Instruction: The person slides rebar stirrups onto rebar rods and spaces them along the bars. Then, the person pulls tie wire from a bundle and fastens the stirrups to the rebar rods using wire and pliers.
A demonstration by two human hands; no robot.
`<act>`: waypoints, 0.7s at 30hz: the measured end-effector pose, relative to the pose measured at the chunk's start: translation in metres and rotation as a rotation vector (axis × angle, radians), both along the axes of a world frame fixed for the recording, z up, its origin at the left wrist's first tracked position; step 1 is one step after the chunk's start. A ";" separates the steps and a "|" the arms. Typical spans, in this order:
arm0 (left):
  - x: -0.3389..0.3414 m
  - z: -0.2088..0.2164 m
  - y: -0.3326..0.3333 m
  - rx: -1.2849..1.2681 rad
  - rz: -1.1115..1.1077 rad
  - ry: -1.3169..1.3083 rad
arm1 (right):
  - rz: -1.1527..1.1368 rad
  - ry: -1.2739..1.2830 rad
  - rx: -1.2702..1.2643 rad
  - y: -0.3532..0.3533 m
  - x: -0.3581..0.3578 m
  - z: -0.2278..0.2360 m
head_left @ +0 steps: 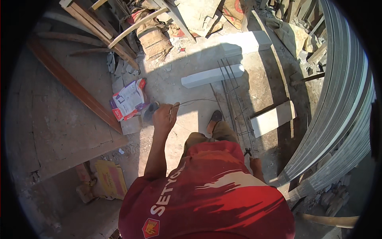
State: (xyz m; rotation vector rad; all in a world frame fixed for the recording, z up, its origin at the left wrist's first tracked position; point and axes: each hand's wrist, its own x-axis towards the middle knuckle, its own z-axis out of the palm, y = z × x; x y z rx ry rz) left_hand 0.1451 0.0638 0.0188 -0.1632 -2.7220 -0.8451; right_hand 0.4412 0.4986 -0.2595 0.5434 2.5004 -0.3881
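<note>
My left hand (164, 117) is raised in front of my body, its fingers closed round thin dark wire (195, 100). The wire's strands bend away to the right toward a narrow cage of steel bars (232, 97). Low on my right side, my right hand (256, 164) grips dark pincers (248, 152), partly hidden by my red shirt. The pincers' jaws are by the near end of the steel cage; whether they touch it I cannot tell. At its far end the cage rests over a long pale block (211, 76).
Another pale block (248, 42) lies farther off, and a third (273, 118) right of the cage. Curved-looking ribbed metal sheets (338, 99) line the right side. Printed cardboard packaging (129, 99) is on the left, near a brown timber (71, 81). Sacks (154, 40) and planks crowd the back.
</note>
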 end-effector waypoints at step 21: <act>-0.231 -0.141 0.084 -0.076 -1.125 -0.881 | -1.340 0.092 -0.062 -0.268 -0.075 0.068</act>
